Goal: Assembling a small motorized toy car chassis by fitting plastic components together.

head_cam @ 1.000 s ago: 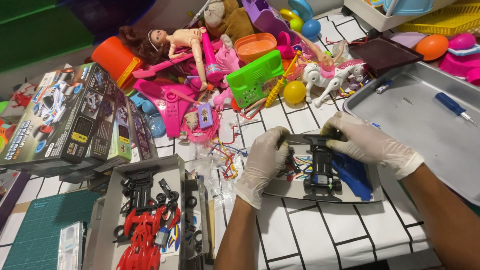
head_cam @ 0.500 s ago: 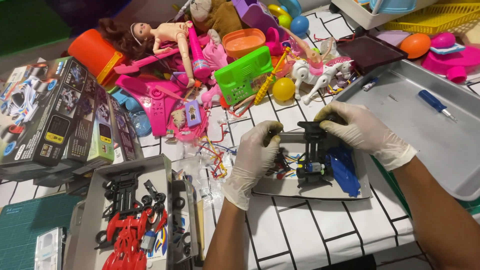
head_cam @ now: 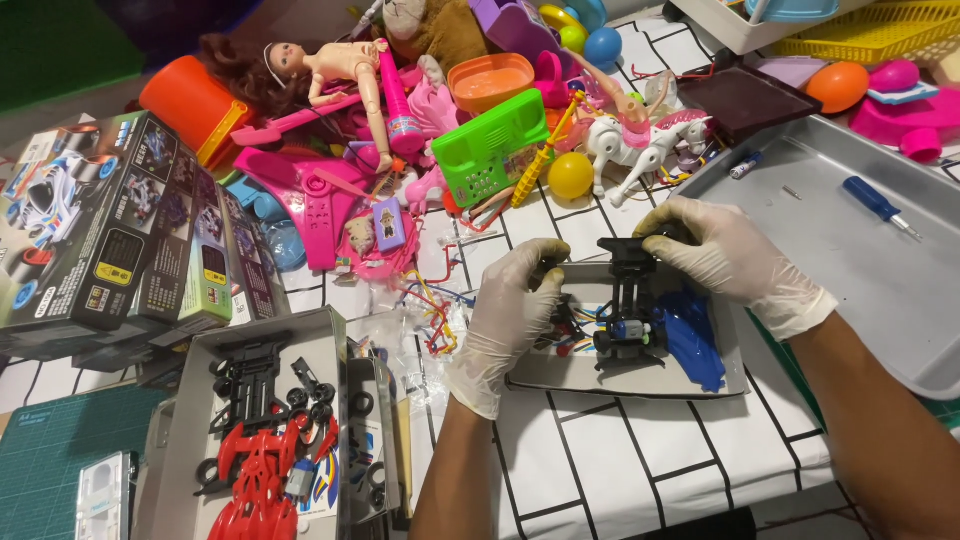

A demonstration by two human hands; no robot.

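Observation:
Both my hands wear white gloves and hold a black toy car chassis over a small grey tray. My left hand grips the chassis's left end, near a wheel. On the right end my right hand closes its fingers over the front. A blue car body shell lies on the tray beside the chassis. Coloured wires show under it.
An open box at lower left holds black and red car parts. Kit boxes lie at left. A pile of toys spans the back: a doll, a green toy phone, a yellow ball. A large metal tray with a blue screwdriver is at right.
The view has shifted slightly. Both hands keep their hold on the chassis over the small tray, with little change in position.

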